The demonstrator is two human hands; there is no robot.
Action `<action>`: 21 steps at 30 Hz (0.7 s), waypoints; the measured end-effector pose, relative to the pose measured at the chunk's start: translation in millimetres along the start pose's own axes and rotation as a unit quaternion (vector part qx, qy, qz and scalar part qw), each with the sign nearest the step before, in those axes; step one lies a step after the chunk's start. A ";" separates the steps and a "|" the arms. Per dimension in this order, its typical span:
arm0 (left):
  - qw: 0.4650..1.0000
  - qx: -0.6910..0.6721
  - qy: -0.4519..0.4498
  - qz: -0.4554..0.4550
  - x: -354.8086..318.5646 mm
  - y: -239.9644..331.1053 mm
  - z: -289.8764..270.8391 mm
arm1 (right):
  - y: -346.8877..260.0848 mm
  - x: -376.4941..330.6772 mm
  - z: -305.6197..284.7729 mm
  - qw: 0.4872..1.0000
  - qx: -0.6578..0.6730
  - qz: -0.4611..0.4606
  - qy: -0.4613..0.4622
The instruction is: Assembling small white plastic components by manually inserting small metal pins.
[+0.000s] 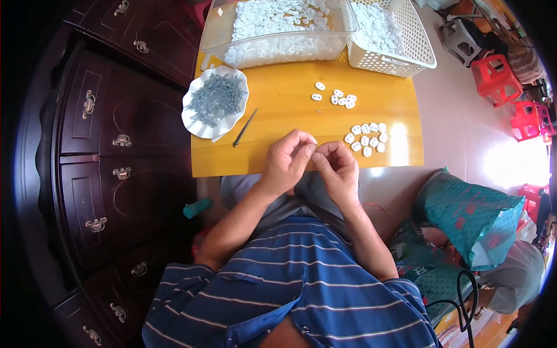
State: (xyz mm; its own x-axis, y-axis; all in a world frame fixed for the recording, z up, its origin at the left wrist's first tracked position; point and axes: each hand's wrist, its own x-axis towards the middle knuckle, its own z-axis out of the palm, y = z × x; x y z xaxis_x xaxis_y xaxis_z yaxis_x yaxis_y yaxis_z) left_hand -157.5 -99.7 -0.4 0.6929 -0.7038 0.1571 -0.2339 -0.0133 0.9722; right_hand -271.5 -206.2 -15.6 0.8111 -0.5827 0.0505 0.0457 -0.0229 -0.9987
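My left hand (288,158) and my right hand (337,168) meet fingertip to fingertip over the near edge of a small yellow table (278,110). Their fingers are curled tight around something tiny that stays hidden between them. Just beyond my right hand lies a cluster of small white oval pieces (366,139). A second, looser group of white pieces (337,97) sits farther back. A thin dark pointed tool (245,127) lies to the left of my left hand.
A white scalloped dish (194,116) of grey metal bits stands at the table's left. A clear tub (278,29) and a white basket (400,58) of white pieces stand at the back. Dark wooden drawers (98,151) lie left, red stools (496,78) right, a teal bag (464,214) near my right.
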 end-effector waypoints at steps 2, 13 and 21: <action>1.000 0.004 -0.011 0.006 -0.6 1.4 1.4 | -5.8 -2.7 0.2 0.987 0.122 0.104 0.025; 0.999 0.022 -0.038 0.016 -5.3 7.8 -4.2 | -30.9 -4.6 -1.9 0.933 0.301 0.189 0.057; 0.997 0.044 -0.034 0.048 -4.1 9.4 -1.3 | -22.4 -4.9 -6.0 0.932 0.309 0.185 0.028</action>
State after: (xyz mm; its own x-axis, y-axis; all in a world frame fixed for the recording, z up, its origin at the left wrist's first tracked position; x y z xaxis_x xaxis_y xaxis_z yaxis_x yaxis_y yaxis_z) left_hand -161.6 -96.0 8.3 0.6166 -0.7519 0.2335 -0.3583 -0.0039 0.9336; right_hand -280.1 -207.7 6.5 0.8067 -0.5002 -0.3147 0.1102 0.6504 -0.7515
